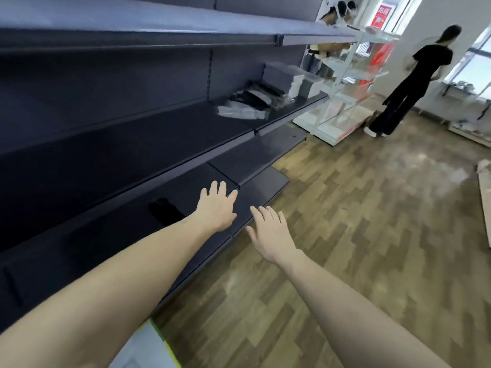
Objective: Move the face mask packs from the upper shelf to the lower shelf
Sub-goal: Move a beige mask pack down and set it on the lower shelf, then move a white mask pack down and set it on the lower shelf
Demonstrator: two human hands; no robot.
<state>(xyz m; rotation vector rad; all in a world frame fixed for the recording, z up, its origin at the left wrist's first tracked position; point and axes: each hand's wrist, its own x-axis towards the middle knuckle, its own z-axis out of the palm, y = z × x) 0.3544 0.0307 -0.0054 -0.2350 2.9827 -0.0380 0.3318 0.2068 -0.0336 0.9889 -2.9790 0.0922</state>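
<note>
A loose pile of face mask packs (pixel 248 103), some pale and some dark, lies on the upper shelf (pixel 159 134) of a dark metal shelving unit, far along it and well apart from both hands. Just beyond the pile on the same shelf stand grey and white boxes (pixel 297 81). The lower shelf (pixel 252 152) runs beneath. Both bare arms reach forward over the lowest shelves. The left hand (pixel 216 207) has its grip wide, fingers straight and spread, holding nothing. The right hand (pixel 268 232) is just beside it, grip likewise wide and holding nothing. The floor (pixel 358 221) is wood-patterned. A person in black (pixel 414 78) stands in the distance near a white display rack (pixel 345 83).
</note>
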